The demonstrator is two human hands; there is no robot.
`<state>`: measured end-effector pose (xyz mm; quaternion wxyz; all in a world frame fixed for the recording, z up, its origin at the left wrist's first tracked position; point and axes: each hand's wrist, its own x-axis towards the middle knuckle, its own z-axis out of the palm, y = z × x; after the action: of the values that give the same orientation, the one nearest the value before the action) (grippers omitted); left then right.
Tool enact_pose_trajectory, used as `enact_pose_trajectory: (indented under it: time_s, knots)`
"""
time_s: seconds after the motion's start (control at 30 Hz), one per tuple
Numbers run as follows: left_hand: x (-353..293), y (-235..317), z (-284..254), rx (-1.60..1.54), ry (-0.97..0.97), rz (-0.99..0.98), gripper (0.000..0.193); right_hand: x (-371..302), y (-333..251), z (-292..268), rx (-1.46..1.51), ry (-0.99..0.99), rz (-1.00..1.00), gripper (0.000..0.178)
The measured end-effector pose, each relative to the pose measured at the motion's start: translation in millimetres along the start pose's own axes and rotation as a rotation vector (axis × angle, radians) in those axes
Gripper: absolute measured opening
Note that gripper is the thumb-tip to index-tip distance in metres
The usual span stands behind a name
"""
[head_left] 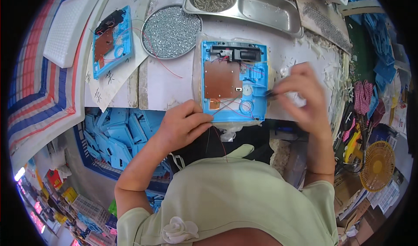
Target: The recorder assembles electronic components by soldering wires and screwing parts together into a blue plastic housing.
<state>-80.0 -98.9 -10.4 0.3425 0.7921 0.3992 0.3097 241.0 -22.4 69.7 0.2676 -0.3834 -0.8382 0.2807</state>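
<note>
Casing of light-blue plastic (226, 116), shallow and boxy, lies open side up near the edge of the white tabletop (172, 82), directly in front of the person, a sheet of crinkled clear film showing around its rim. Inside sit a flat, matt brown board (222, 80), a glossy black module (249, 54) along the far side, and a moulded blue ring (246, 106); thin red and dark wires trail across the near part and over the edge.

Left hand (186, 123) comes in from below with the wrist bent inward and the knuckles up, its fingers curled and close together at the casing's near left corner; whether they grip the wires there cannot be told. Right hand (305, 98), blurred, is raised beside the right wall, forearm nearly upright, its fingers drawn narrow around a small dark piece (270, 93) too smeared to identify.

Farther out, a round metal dish (146, 49) brims with shiny little screws (172, 32), beside a smooth steel tray (266, 16) with rounded compartments. To the left, a second blue casing (126, 50) rests tilted on paper (106, 93); below the tabletop, a crate (89, 153) holds jumbled blue casings (116, 135).
</note>
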Motion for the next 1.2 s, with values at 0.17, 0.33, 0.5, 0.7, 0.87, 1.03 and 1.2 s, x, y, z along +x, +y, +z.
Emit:
enact_pose_trajectory:
  time_s: [0.17,0.33,0.5,0.7,0.87,1.03,1.2]
  knots:
    - [2,-2,3,-0.011,-0.006,0.012,0.026,1,20,37,-0.043,-0.119,-0.118,0.025]
    - [-1,-1,3,-0.011,0.006,0.0,0.031,0,16,43,-0.157,-0.185,-0.193,0.029]
    - [-2,-3,3,-0.014,0.004,0.0,0.027,-12,11,48,-0.131,-0.151,-0.161,0.033]
    - [-1,-2,2,0.024,-0.017,-0.01,0.031,-9,3,41,-0.188,-0.188,-0.191,0.029]
    - [3,0,-6,0.083,-0.078,0.048,0.034,-16,45,-9,-0.107,0.106,0.085,0.019]
    - [31,17,-29,0.103,-0.306,-0.007,0.029,-31,130,-51,-0.79,0.341,0.308,0.014]
    - [116,20,-64,0.123,-0.321,0.084,0.02,-40,146,-46,-0.693,0.262,0.42,0.011]
